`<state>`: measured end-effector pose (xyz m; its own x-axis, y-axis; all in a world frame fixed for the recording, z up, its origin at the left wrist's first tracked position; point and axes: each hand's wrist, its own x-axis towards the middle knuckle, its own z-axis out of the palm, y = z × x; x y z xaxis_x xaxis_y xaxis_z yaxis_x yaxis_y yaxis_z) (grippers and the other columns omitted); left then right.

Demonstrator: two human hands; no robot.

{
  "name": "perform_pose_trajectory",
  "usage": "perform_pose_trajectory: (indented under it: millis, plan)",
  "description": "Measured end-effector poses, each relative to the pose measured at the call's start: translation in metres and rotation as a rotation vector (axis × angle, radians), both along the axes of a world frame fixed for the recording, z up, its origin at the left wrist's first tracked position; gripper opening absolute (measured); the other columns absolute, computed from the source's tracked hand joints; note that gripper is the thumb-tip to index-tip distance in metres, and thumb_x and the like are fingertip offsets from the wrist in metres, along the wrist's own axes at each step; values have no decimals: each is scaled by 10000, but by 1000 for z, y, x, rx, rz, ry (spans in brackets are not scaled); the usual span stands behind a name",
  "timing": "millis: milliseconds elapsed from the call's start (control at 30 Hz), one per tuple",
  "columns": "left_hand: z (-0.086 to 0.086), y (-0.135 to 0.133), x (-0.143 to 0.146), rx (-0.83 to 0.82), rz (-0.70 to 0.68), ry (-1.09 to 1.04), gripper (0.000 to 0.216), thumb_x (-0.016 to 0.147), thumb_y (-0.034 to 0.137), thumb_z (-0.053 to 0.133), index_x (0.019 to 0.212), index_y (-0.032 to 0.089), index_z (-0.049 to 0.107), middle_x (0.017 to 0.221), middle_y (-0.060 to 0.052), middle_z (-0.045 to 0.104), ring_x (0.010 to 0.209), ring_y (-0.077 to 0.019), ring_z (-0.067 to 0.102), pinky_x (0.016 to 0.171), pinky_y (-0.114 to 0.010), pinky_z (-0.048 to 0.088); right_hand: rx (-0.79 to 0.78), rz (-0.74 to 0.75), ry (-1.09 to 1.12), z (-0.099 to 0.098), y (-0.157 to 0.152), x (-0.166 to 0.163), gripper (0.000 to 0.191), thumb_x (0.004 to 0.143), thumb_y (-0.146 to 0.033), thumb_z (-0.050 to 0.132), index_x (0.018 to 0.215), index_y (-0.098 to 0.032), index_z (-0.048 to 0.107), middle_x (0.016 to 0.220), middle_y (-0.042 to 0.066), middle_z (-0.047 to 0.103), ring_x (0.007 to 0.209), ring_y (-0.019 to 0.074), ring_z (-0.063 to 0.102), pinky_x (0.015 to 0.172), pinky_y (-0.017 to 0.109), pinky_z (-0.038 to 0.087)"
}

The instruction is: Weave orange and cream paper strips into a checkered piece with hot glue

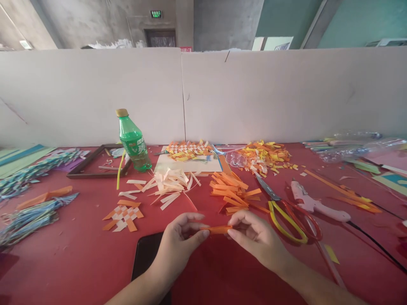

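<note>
An orange paper strip (219,230) is stretched level between my two hands, above the red table. My left hand (182,237) pinches its left end between thumb and finger. At the other end my right hand (249,233) grips it the same way. Just beyond lies a pile of orange paper strips (232,188), with a pile of cream paper strips (170,184) to its left. A small woven orange-and-cream checkered piece (124,215) rests left of my left hand. Under my left wrist, a black phone (146,254) is partly hidden.
Scissors (286,216) and a pink glue gun (314,201) with a black cord lie on the right. A green bottle (133,144) stands back left beside a dark frame (76,173). Yellow and orange scraps (267,154) are heaped before a white partition (286,93).
</note>
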<state>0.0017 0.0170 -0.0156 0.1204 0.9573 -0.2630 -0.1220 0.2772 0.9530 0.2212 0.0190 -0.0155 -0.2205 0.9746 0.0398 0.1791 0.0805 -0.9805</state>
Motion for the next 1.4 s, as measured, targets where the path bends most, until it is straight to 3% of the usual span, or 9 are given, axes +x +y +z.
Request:
perform_pose_trajectory:
  millis: [233,833,1067,1133,1200,1267,1400]
  plan:
    - [1,1,0,-4,32,-23,392,668,350,839,931,168,612,771,-27,748,697,-124,661,655,-212,468,-20,-17,-68,6,4,3,205,808,-394,683,788,-215,585,740,-13,613,699,119,614,668,219,511]
    - [10,0,-1,21,-17,67,374,686,361,797,916,161,580,738,-14,718,647,-101,615,634,-210,447,89,-9,-115,8,2,4,141,828,-364,650,849,-225,658,779,7,698,719,136,687,688,225,569]
    - [6,4,0,148,-48,241,349,767,400,698,994,170,568,847,-57,701,795,-162,663,733,-270,509,116,-94,-190,10,8,4,186,753,-417,719,754,-232,712,750,15,741,687,165,707,680,253,584]
    - [11,5,-3,215,-59,320,408,801,412,654,1120,182,541,1012,-82,679,881,-172,660,792,-294,528,153,-159,-203,17,12,10,232,748,-461,709,736,-230,705,811,31,747,756,185,712,728,277,581]
    - [23,8,-9,283,-84,422,444,860,446,570,1226,207,490,1207,-108,606,880,-170,650,735,-301,552,184,-262,-226,25,19,20,288,764,-509,681,761,-221,690,870,53,744,804,203,707,752,304,574]
    - [39,13,-18,345,-146,559,345,900,431,510,1169,218,549,1167,-89,620,884,-187,648,714,-315,555,198,-362,-265,32,28,32,329,787,-536,656,830,-211,680,851,66,738,760,205,699,709,316,566]
    - [64,32,-30,459,-254,905,177,878,293,576,1016,226,665,1070,-62,661,1001,-254,622,920,-424,485,212,-377,-378,36,40,44,331,784,-534,651,852,-210,663,845,69,746,748,216,705,674,313,556]
